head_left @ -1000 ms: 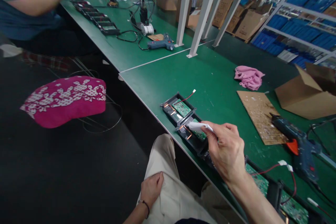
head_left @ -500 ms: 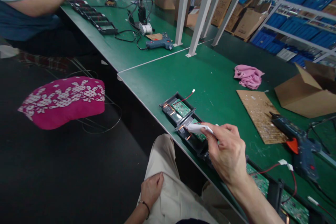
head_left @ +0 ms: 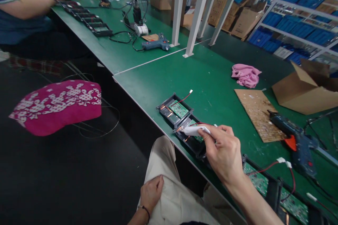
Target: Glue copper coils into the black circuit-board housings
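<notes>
My right hand (head_left: 224, 149) is closed round a white squeeze tube (head_left: 194, 130). The tube's narrow end points down into a black plastic case (head_left: 194, 149), close to a copper-coloured strip near its left wall. Inside that case a green circuit board is partly covered by the tube and my fingers. Adjoining it on the far side is another black case (head_left: 171, 121) with a green circuit board (head_left: 179, 109) and a red-black lead ending in a white plug. My left hand (head_left: 151, 193) rests on my thigh with its fingers curled in, holding nothing that shows.
More cases with circuit boards (head_left: 294, 204) line the near edge at right. A glue gun (head_left: 298, 144) lies by a stained cardboard sheet (head_left: 260, 116), a pink cloth (head_left: 246, 75) and an open carton (head_left: 306, 89). A co-worker (head_left: 23, 10) sits at far left; a pink cushion (head_left: 60, 112) is nearer.
The view has shifted slightly. The tube in my right hand lies a little flatter over the same case. My left hand stays on my thigh.
</notes>
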A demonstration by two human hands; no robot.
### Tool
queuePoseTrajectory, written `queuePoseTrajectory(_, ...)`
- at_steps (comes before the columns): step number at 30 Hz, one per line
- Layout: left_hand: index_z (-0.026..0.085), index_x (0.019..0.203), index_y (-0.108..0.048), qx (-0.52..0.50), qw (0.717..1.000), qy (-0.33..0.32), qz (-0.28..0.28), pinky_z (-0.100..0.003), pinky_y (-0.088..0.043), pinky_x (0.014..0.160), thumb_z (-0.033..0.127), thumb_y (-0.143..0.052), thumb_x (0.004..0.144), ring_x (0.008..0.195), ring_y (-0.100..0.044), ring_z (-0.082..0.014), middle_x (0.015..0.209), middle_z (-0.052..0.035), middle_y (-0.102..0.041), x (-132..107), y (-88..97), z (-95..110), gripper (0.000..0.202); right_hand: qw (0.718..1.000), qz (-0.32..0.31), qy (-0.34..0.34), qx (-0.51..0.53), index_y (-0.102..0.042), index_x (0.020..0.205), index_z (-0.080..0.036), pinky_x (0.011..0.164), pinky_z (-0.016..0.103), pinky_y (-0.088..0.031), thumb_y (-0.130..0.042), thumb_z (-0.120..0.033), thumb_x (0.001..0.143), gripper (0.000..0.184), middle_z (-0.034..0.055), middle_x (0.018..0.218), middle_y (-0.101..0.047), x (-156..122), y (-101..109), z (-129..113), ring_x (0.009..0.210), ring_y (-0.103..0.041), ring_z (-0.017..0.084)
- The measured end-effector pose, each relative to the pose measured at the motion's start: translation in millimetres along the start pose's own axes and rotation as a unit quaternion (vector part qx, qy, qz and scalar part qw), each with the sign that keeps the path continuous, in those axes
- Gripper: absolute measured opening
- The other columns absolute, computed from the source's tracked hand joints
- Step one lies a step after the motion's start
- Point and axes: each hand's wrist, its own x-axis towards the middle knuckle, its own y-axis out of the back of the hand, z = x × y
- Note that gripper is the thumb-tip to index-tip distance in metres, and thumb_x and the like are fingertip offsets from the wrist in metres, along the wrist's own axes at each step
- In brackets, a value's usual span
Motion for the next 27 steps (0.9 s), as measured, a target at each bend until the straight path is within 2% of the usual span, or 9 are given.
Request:
queuePoseTrajectory(5,0.020,0.063,-0.060,0.005,1.000,0.002,0.002,-0.022,-0.032,0.057,0.037,-0.028,0.092,0.061,-0.061,-0.0126,0.063,-0.0012,-0.066,-0.1,0.8,-0.5,0.047,0.997,-0.014,-0.066,0.026,-0.072,0.093,-0.024,0.072,0.032,-0.040,-0.061,-0.018,0.085,0.015,-0.0028,0.080,-0.072,0.4,-2.1,2.1,0.064,-0.058,0.015)
queuePoseTrajectory(10,0.020,0.063,-0.061,0.011,1.000,0.002,0.004,-0.021,-0.031,0.056,0.037,-0.029,0.092,0.061,-0.059,-0.0120,0.064,-0.0013,-0.066,0.4,2.5,0.6,0.046,0.995,-0.012,-0.094,0.040,-0.073,0.087,-0.025,0.070,0.031,-0.041,-0.060,-0.019,0.085,0.015,-0.0029,0.076,-0.072,1.4,-5.1,2.9,0.067,-0.060,0.016)
queuePoseTrajectory(14,0.020,0.063,-0.061,0.015,1.000,0.003,0.001,-0.022,-0.031,0.056,0.037,-0.031,0.091,0.058,-0.058,-0.0121,0.063,-0.0015,-0.066,0.7,3.0,1.3,0.045,0.994,-0.005,-0.101,0.052,-0.073,0.083,-0.026,0.070,0.031,-0.041,-0.058,-0.021,0.085,0.016,-0.0019,0.080,-0.073,1.2,-5.9,5.1,0.070,-0.062,0.017)
queuePoseTrajectory(20,0.020,0.065,-0.062,0.012,1.000,0.005,-0.005,-0.022,-0.033,0.058,0.037,-0.030,0.091,0.064,-0.062,-0.0137,0.067,-0.0023,-0.068,0.7,2.2,0.3,0.045,0.993,0.003,-0.102,0.066,-0.073,0.088,-0.026,0.069,0.032,-0.041,-0.058,-0.021,0.085,0.016,-0.0015,0.078,-0.073,0.7,-6.3,7.4,0.070,-0.062,0.018)
queuePoseTrajectory(27,0.020,0.065,-0.063,0.011,1.000,0.007,-0.010,-0.022,-0.034,0.058,0.038,-0.029,0.091,0.064,-0.063,-0.0139,0.067,-0.0027,-0.069,1.0,0.0,-1.0,0.047,0.997,-0.004,-0.062,0.037,-0.072,0.089,-0.025,0.075,0.033,-0.039,-0.060,-0.018,0.085,0.015,-0.0021,0.076,-0.072,0.6,-2.5,5.1,0.062,-0.059,0.015)
